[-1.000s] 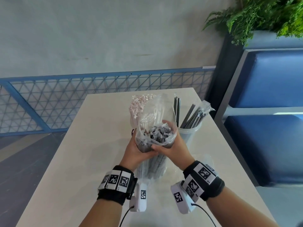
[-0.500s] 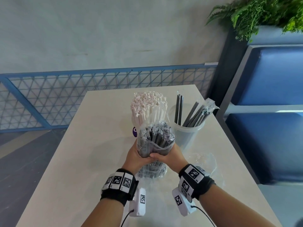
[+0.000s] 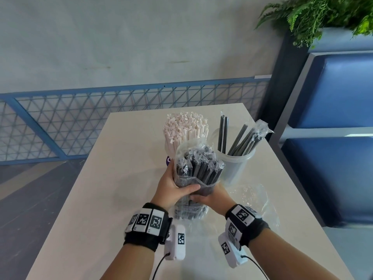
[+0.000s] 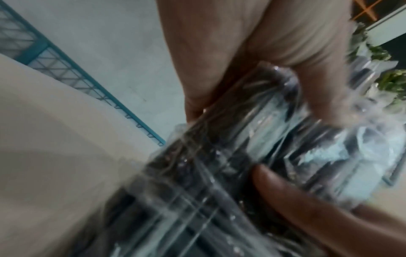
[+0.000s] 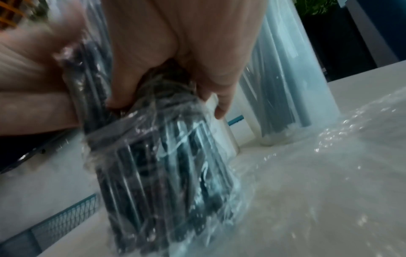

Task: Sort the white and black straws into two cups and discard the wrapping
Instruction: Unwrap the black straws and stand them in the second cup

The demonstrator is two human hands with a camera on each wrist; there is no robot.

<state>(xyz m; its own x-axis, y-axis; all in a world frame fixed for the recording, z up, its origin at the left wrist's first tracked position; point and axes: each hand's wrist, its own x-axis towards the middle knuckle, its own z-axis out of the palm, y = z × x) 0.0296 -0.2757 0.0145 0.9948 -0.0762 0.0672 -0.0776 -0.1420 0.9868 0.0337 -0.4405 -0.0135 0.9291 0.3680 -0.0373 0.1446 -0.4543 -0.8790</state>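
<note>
Bundle [image 3: 196,172] lower, nr table [image 3: 96,199].

black wristbands [image 3: 148,232] | square-code tags | white cabled modules [image 3: 175,242] (both wrists)

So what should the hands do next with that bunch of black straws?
Probably pull the wrap down off the black straws. Both hands hold the bundle upright, and the clear cup beside it has room.
</note>
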